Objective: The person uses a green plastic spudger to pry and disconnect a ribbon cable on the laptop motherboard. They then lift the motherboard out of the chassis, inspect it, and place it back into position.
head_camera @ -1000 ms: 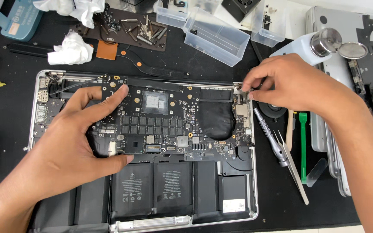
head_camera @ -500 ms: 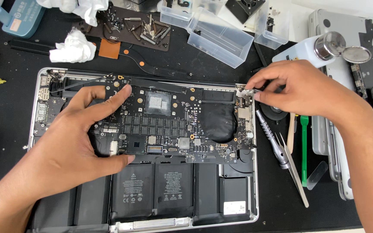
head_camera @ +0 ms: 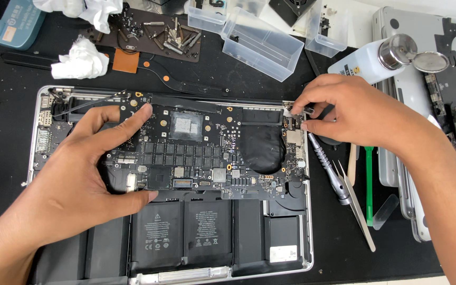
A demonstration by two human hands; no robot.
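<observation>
- Over the left half of the logic board, the left hand lies spread and flat, forefinger stretched along the board's upper left edge and thumb pressed at its lower edge, so the dark, chip-studded board sits between them.
- At the board's upper right corner, the right hand is curled, its fingertips pinched together on a small part at the silver laptop case rim; what they pinch is too small to tell.
- The board is flat, matt black, dotted with gold screw rings and rows of small square chips, and lies inside the open case above the black rectangular battery cells.
- Just right of the board, beside the right hand, lie a knurled metal screwdriver, pale tweezers and a green plastic pry tool on the black mat.
- Beyond the board's top edge stand clear plastic boxes, a crumpled white tissue and a brown tray of loose screws.
- Far right of the board, a white bottle with a metal cap lies on its side.
</observation>
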